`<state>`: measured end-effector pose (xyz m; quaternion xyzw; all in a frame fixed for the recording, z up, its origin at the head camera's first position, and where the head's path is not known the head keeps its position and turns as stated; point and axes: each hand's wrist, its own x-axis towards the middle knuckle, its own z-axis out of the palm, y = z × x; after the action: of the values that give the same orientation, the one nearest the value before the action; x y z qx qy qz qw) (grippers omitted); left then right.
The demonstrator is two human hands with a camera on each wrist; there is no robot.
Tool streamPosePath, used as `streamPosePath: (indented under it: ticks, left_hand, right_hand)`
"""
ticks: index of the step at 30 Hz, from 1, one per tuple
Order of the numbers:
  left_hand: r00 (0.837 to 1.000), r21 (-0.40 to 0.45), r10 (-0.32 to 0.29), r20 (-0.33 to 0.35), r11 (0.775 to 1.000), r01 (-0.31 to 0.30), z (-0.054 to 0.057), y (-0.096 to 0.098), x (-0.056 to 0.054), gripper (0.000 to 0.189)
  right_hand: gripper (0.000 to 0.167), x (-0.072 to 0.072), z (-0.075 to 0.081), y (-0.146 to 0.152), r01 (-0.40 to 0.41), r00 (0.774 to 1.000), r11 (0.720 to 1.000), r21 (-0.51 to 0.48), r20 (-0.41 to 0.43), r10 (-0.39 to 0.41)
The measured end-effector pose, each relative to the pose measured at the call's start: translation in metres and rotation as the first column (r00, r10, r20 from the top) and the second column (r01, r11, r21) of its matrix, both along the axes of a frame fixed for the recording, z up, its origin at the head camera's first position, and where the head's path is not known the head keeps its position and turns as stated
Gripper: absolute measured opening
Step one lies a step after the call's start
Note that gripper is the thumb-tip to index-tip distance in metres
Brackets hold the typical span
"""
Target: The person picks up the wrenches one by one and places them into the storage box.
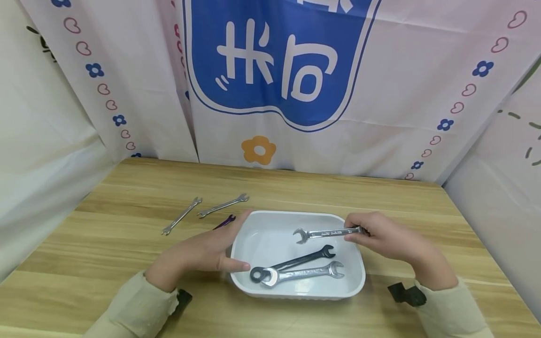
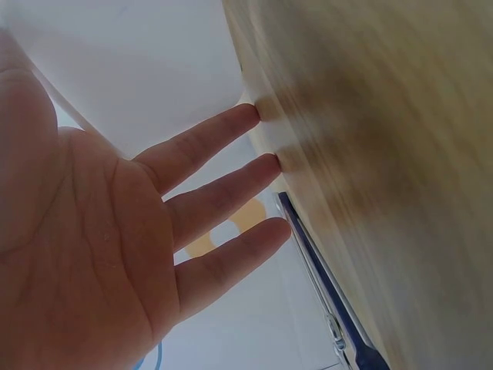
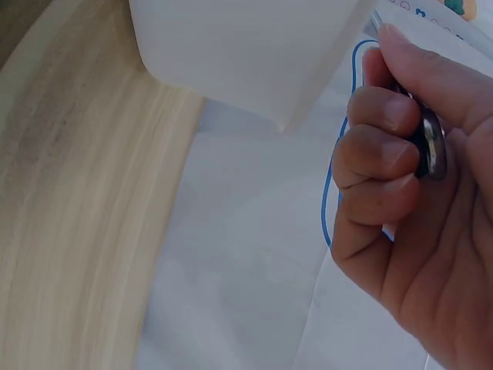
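Note:
My right hand grips a silver open-ended wrench by one end, its free jaw pointing left over the white plastic tub. In the right wrist view, curled fingers wrap that wrench's dark end. Inside the tub, a black wrench and another silver wrench lie with their left ends overlapping. At the tub's left side is my left hand, its thumb reaching over the rim. The left wrist view shows its fingers spread and straight, low by the tabletop.
Left of the tub, two small silver wrenches lie on the wooden table. A purple wrench is partly hidden behind my left hand. A printed white cloth hangs along the back edge.

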<state>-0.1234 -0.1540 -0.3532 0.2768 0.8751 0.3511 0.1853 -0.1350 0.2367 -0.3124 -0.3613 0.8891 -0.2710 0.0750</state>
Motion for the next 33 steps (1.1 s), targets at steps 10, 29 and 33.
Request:
streamPosePath:
  ticks: [10,29,33]
  left_hand:
    - [1.000,-0.008,0.006,0.004,1.000,-0.006,-0.001,0.000,0.000,0.111]
    - [1.000,-0.012,0.006,0.004,1.000,-0.005,-0.003,-0.002,-0.002,0.116]
    - [1.000,-0.014,0.006,0.007,1.000,-0.006,-0.003,-0.003,-0.001,0.117]
  right_hand:
    - [0.008,0.003,-0.004,-0.016,-0.049,0.998,0.998,0.032,0.044,0.047]
    - [0.008,0.007,-0.017,-0.034,-0.128,0.992,0.990,0.059,0.010,0.128]
    - [0.009,0.007,-0.019,-0.037,-0.135,0.991,0.989,0.065,0.007,0.135]
